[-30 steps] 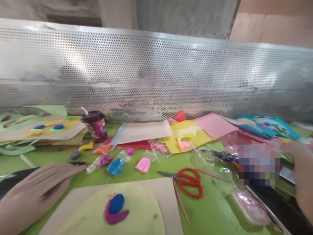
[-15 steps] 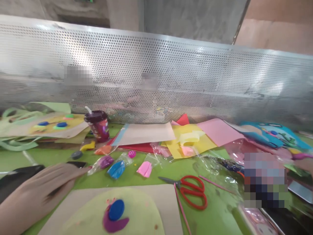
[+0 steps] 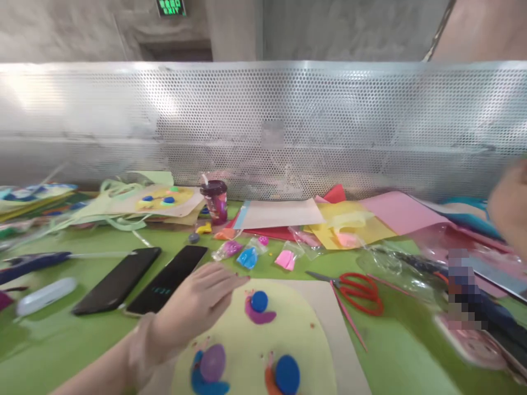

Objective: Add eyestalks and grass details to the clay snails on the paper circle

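My left hand (image 3: 201, 296) reaches in from the lower left, over the left edge of a pale card (image 3: 354, 367). Its fingers are stretched out and close together, nothing visible in them; the thumb is hidden. The fingertips are beside a purple clay snail with a blue shell (image 3: 259, 302) on a pale yellow round (image 3: 296, 329). Lower on that round are a blue snail with a purple shell (image 3: 213, 363) and an orange one with a blue shell (image 3: 287, 374). My right hand is not identifiable in view.
Red-handled scissors (image 3: 362, 293) lie right of the card. Two dark phones (image 3: 117, 282) are at left. Bagged clay (image 3: 247, 258), a drink cup (image 3: 214, 206) and coloured papers (image 3: 280, 213) stand behind, before a perforated metal panel (image 3: 329, 126). Someone's blurred skin (image 3: 510, 206) shows at right.
The view has shifted left and tilted, bringing the phones and two lower snails into sight. My left hand has moved from the table left of the card to over it.
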A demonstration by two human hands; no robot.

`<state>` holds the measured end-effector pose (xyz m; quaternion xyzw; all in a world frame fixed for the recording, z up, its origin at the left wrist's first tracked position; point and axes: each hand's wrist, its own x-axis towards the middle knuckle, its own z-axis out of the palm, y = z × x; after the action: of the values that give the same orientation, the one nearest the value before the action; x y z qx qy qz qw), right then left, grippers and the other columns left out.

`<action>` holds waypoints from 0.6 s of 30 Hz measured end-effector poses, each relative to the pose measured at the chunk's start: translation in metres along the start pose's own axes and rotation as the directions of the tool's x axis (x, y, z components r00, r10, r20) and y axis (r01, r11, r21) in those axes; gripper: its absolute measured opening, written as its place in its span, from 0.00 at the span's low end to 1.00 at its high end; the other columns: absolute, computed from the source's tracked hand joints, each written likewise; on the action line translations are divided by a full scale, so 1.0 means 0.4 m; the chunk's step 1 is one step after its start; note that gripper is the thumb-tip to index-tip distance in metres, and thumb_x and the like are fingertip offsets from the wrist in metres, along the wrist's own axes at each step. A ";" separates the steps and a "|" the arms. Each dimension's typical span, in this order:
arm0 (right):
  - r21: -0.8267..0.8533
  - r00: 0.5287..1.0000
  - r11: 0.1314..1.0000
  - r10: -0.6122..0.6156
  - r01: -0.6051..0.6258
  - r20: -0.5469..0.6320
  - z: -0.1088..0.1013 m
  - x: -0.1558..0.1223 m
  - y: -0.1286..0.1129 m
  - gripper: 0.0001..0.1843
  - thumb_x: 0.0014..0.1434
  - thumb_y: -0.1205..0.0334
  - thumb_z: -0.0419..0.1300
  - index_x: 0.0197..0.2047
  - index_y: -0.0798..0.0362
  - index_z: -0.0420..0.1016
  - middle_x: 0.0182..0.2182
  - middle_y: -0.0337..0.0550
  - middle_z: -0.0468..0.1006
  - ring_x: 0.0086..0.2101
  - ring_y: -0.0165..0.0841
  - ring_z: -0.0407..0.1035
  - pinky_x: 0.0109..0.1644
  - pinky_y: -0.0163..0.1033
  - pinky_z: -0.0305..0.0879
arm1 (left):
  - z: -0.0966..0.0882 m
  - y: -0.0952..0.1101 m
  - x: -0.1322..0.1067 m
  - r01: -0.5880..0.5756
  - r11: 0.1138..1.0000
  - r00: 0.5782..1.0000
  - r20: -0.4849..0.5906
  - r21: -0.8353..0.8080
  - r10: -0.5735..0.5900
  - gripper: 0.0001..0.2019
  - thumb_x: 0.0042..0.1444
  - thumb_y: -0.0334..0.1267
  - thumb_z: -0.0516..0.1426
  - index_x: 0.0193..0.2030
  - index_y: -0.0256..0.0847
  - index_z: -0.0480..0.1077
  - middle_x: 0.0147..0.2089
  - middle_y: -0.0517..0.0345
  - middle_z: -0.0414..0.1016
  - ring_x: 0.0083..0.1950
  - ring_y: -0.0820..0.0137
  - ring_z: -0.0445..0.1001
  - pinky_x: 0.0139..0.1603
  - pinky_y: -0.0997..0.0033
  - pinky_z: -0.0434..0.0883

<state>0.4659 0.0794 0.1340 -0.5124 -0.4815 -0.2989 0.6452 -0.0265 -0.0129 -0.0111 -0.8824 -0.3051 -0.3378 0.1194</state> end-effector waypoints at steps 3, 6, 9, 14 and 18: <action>0.163 0.987 0.986 0.009 -0.036 0.162 0.023 -0.109 -0.194 0.26 0.55 0.68 0.56 0.57 0.59 0.58 0.50 0.58 0.65 0.45 0.36 0.66 0.46 0.43 0.64 | 0.007 0.031 0.010 -0.042 0.998 0.999 -0.009 -0.051 0.041 0.14 0.58 0.26 0.49 0.49 0.40 0.67 0.41 0.56 0.75 0.43 0.71 0.71 0.45 0.71 0.69; 0.297 0.695 0.790 0.213 -0.537 0.687 0.014 -0.284 -0.417 0.30 0.55 0.61 0.59 0.60 0.42 0.55 0.43 0.43 0.70 0.32 0.32 0.71 0.36 0.42 0.70 | 0.010 0.058 0.033 -0.071 0.997 0.997 -0.022 -0.009 0.071 0.16 0.59 0.29 0.49 0.53 0.40 0.62 0.48 0.53 0.72 0.47 0.67 0.70 0.48 0.67 0.69; 0.207 0.322 0.585 0.099 -0.785 0.942 -0.018 -0.433 -0.567 0.19 0.55 0.57 0.59 0.52 0.45 0.68 0.43 0.42 0.71 0.39 0.33 0.71 0.46 0.41 0.69 | 0.016 0.081 0.059 -0.093 0.996 0.992 -0.084 0.014 0.094 0.19 0.58 0.33 0.51 0.56 0.37 0.57 0.52 0.46 0.68 0.52 0.62 0.67 0.50 0.61 0.68; 0.228 0.224 0.320 -0.051 -0.919 0.973 -0.051 -0.520 -0.609 0.29 0.56 0.57 0.60 0.59 0.43 0.56 0.50 0.44 0.67 0.45 0.35 0.68 0.45 0.43 0.72 | 0.023 0.097 0.069 0.238 0.870 0.908 -0.218 -0.431 -0.357 0.24 0.54 0.41 0.56 0.54 0.38 0.53 0.53 0.42 0.62 0.56 0.59 0.62 0.56 0.56 0.63; 0.288 0.273 0.409 -0.095 -0.866 0.957 -0.058 -0.529 -0.579 0.31 0.56 0.58 0.59 0.61 0.43 0.53 0.51 0.47 0.66 0.40 0.34 0.71 0.39 0.41 0.74 | 0.022 0.108 0.053 0.474 0.331 0.849 0.325 -0.816 -0.415 0.20 0.58 0.44 0.52 0.54 0.40 0.54 0.45 0.50 0.70 0.44 0.65 0.72 0.46 0.60 0.70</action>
<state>0.1942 -0.0342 0.0240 -0.3393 -0.6398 0.4841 0.4911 0.0171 -0.0334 -0.0038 -0.7068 -0.3207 -0.4380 -0.4535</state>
